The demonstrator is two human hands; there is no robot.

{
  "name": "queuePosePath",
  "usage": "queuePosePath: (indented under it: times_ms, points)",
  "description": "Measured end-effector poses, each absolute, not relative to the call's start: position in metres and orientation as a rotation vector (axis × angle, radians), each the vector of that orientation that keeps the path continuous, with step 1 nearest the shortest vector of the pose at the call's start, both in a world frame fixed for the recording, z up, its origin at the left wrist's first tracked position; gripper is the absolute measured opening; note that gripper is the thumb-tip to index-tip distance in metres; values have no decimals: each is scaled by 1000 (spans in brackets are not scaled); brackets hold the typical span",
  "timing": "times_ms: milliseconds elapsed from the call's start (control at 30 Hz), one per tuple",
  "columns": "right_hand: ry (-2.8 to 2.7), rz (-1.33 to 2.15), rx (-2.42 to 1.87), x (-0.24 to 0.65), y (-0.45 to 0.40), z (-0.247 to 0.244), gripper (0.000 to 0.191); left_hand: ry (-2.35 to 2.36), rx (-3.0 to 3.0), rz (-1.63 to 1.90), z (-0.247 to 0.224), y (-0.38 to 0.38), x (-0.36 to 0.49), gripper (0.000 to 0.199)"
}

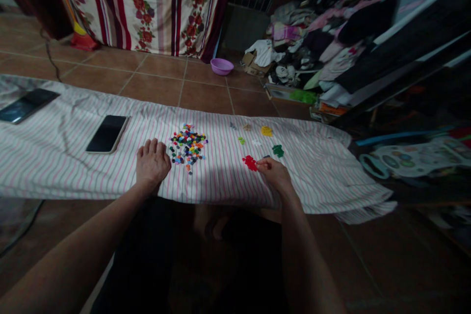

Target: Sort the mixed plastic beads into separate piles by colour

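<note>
My left hand (152, 161) lies palm down on the striped cloth (221, 186), its fingers stretched forward and holding nothing. Just right of it spreads a mixed pile of small multicoloured pieces (189, 146), too small to name their kind. At the edge of a small red heap (250, 162), my right hand (274, 171) has thumb and forefinger pinched together; whatever is between them is hidden. Beyond it are small heaps sorted by colour: dark green (278, 150), yellow (266, 131), white (256, 143), light green (241, 140), tan (247, 127) and grey (233, 126).
A phone (107, 134) lies left of my left hand, and a dark tablet-like device (27, 105) is farther left. Past the far edge, a purple basin (222, 66) stands on the tiled floor. Piled clothes (312, 34) fill the back right. A floral curtain (147, 5) hangs behind.
</note>
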State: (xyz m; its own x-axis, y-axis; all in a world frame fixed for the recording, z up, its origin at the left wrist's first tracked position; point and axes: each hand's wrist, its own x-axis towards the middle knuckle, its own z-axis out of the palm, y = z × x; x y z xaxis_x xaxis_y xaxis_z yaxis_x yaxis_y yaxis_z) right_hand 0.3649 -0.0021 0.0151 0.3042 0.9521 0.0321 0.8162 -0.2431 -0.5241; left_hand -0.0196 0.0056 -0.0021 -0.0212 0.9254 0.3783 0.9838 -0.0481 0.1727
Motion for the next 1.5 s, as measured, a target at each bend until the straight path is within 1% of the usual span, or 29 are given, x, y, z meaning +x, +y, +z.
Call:
queuePosePath:
  times_ms: [233,600,867,1100,1300,1500]
  points:
    - [-1602,364,-2136,362,-3,17,11,-2043,-2060,-574,-3,5,-19,35]
    - [-1582,412,-2172,359,0,21,15,-2050,-2075,-592,-2,5,-19,35]
    - [-1609,260,-2176,355,5,19,19,-2043,-2065,-572,-2,6,-19,34]
    - [-1622,201,-2212,334,12,34,21,-2020,-2053,-532,-3,6,-19,32]
    - [-1676,287,-2065,299,24,37,20,-2032,-2056,-548,-3,7,-19,33]
    - [-1843,426,-1695,244,38,34,22,-2037,-2055,-564,-3,7,-19,32]
